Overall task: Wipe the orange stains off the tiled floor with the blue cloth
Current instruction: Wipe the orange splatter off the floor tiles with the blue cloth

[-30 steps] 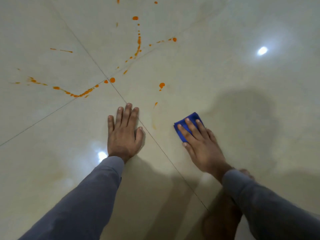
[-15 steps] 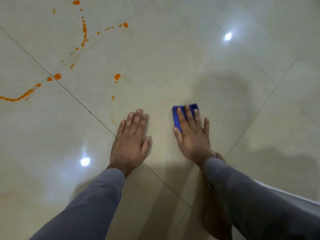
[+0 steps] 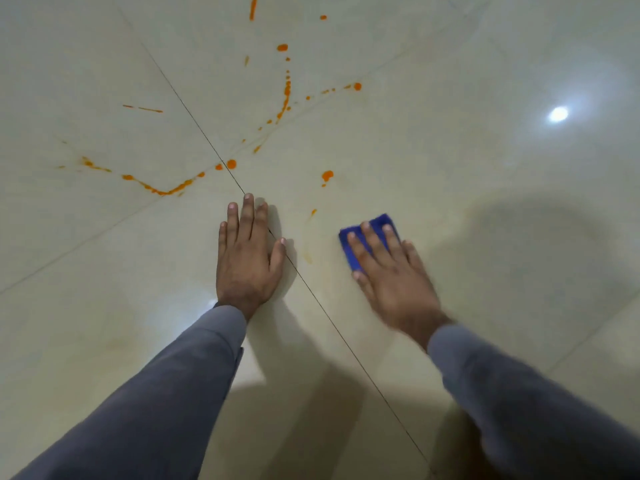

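Flat and spread, your left hand point(image 3: 246, 261) is pressing palm-down on the tiled floor point(image 3: 450, 188), fingers straight and holding nothing; its thumb is lying right at the dark grout line point(image 3: 332, 323) that is running diagonally between your two arms. Beyond the fingertips of that hand, on the far side, the orange stains point(image 3: 166, 190) are lying untouched — a curved trail of drips well to the left of the grout line, and a round drop point(image 3: 231, 164) sitting right on the line just past your middle finger. Farther out still, a dotted arc point(image 3: 286, 93) is curving away across the next tile. On the right side of the grout line, a larger blot point(image 3: 327, 175) and a small fleck point(image 3: 313, 212) are sitting between your two hands, with a faint yellowish smear point(image 3: 307, 256) just beside the line.

Your right hand point(image 3: 391, 275) is pressing the blue cloth point(image 3: 377, 225) flat against the floor, well to the right of the grout line — fingers straight and laid over it, not curled round it, so the folded cloth is showing only past the fingertips and beside the index finger. That hand is looking slightly blurred. Grey sleeves point(image 3: 166, 393) are covering both forearms, and a bright light reflection point(image 3: 558, 114) is glaring on the tile far to the right.
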